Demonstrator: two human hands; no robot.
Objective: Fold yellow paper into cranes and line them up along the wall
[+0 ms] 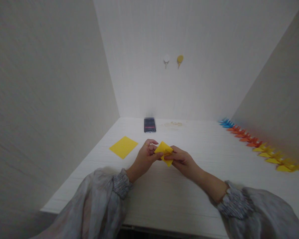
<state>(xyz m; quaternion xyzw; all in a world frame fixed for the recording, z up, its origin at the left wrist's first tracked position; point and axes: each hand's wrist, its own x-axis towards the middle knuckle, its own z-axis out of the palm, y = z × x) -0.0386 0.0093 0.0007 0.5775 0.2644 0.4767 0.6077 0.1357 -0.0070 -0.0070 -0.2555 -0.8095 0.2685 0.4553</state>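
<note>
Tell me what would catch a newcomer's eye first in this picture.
Probably the row of folded paper figures along the right side of the white table, running from blue at the far end through orange to yellow. Next, the folded yellow paper held between the two hands at the middle, and the flat yellow sheet lying to their left.

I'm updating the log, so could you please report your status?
Left hand, right hand: both holding yellow origami paper. Paper partly folded. Flat yellow sheet off left, not obstructing.
</note>
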